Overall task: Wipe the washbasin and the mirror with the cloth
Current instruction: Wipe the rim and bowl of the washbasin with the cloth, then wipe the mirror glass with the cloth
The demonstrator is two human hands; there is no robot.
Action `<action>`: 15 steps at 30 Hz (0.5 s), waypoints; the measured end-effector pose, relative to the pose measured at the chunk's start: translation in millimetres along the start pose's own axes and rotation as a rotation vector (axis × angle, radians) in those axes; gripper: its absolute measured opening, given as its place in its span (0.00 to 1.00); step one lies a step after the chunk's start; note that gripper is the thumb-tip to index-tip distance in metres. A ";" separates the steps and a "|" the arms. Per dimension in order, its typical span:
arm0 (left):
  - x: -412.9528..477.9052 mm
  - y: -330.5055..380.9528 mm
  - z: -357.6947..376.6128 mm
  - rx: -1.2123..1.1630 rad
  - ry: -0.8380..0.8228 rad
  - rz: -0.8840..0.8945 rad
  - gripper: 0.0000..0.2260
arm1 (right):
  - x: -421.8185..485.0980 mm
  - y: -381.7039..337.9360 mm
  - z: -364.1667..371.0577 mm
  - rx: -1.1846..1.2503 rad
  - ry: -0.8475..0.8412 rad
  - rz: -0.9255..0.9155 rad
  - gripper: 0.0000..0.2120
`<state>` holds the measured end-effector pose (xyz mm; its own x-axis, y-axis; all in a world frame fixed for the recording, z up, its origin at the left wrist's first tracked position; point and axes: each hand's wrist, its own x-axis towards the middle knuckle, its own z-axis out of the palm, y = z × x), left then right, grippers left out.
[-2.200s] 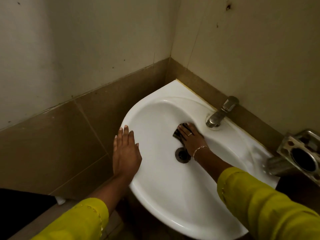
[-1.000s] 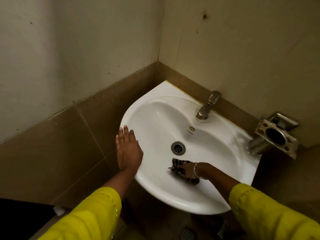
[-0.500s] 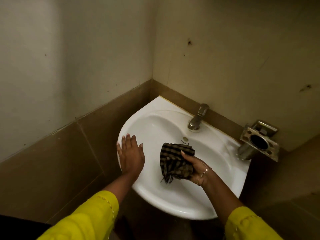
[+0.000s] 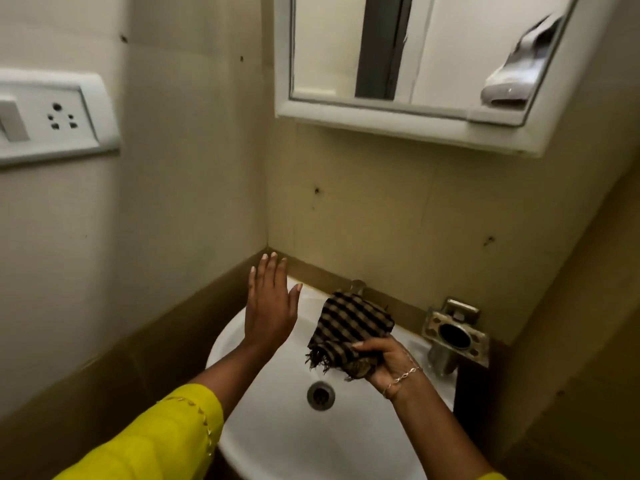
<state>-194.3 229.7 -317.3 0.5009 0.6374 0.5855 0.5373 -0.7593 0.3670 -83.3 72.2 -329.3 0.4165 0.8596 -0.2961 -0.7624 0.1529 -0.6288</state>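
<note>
Cloth [image 4: 351, 323]: lifted off the washbasin [image 4: 277, 441] bowl — right hand [image 4: 389, 358] grips it bunched, ready for glass.
Left hand [image 4: 270, 315]: flat-fingered, raised off the rim, holding nothing.
Mirror [image 4: 433, 46]: above — likely next.

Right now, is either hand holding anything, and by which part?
The right hand grips the checked cloth by its lower, bunched end near the fringe, above the washbasin. The left hand is open and holds nothing.
</note>
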 end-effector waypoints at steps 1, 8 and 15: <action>11.0 7.8 -8.2 -0.008 0.023 0.027 0.29 | -3.7 -7.5 8.2 0.037 -0.020 -0.030 0.34; 78.8 54.0 -59.7 -0.001 0.189 0.240 0.31 | -27.7 -62.2 63.9 0.131 -0.082 -0.225 0.44; 161.7 89.2 -122.0 -0.024 0.409 0.430 0.29 | -76.7 -118.4 134.1 0.095 -0.263 -0.463 0.51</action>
<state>-148.1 249.1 -101.6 0.3652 0.1736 0.9146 0.3260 -0.9441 0.0490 -91.4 53.6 -135.7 0.5908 0.7831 0.1942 -0.5753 0.5776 -0.5792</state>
